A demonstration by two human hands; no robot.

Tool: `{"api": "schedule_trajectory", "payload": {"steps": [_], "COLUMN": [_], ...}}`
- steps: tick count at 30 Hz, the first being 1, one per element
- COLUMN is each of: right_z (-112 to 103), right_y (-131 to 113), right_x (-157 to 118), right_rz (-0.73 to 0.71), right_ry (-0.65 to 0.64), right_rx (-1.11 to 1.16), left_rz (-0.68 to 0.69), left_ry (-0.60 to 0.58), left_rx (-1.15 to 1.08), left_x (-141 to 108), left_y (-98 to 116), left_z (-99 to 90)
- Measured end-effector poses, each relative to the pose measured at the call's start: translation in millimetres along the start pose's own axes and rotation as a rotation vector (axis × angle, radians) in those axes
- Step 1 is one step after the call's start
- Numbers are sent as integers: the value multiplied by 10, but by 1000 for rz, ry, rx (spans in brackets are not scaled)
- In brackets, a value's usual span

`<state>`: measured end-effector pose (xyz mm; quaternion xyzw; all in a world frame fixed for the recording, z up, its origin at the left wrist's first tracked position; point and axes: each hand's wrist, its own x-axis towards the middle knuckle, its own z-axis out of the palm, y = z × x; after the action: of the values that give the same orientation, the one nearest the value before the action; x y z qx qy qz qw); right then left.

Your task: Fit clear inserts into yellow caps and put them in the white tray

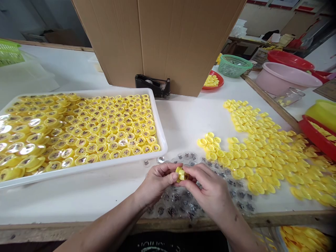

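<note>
Both hands meet over the front of the table around one small yellow plastic cup-like piece (181, 173). My left hand (160, 178) pinches it between thumb and fingers, and my right hand (206, 182) grips its other side. Beneath them lie many clear round discs with dark printed pictures (172, 210). To the right, loose yellow pieces (257, 157) spread over the white tabletop. On the left a white tray (160, 134) holds rows of yellow pieces topped with printed discs (105, 129). Fingers partly cover the held piece.
A large cardboard sheet (168, 42) stands upright behind a black tape dispenser (152, 85). Back right are a red plate (220, 82), a green basket (233, 65) and a pink basin (286, 78). A wooden strip (270, 101) edges the table, and yellow parts (304, 238) sit below its front edge.
</note>
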<state>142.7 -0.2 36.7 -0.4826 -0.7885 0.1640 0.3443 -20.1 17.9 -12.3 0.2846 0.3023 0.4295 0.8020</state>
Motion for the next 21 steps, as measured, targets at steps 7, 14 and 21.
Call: {"api": "schedule_trajectory", "payload": {"steps": [7, 14, 21], "right_z": [134, 104, 117], "right_y": [19, 22, 123], "right_x": [-77, -124, -191], "right_rz": [1, 100, 417], "right_ry": [62, 76, -52], "right_rx": [-66, 114, 418], "left_rz": [-23, 61, 168], "left_ry": [-28, -30, 45], "left_rx": [184, 272, 495], "left_x": [-39, -36, -71], "left_y": [25, 95, 26], "left_z": [-7, 122, 106]}}
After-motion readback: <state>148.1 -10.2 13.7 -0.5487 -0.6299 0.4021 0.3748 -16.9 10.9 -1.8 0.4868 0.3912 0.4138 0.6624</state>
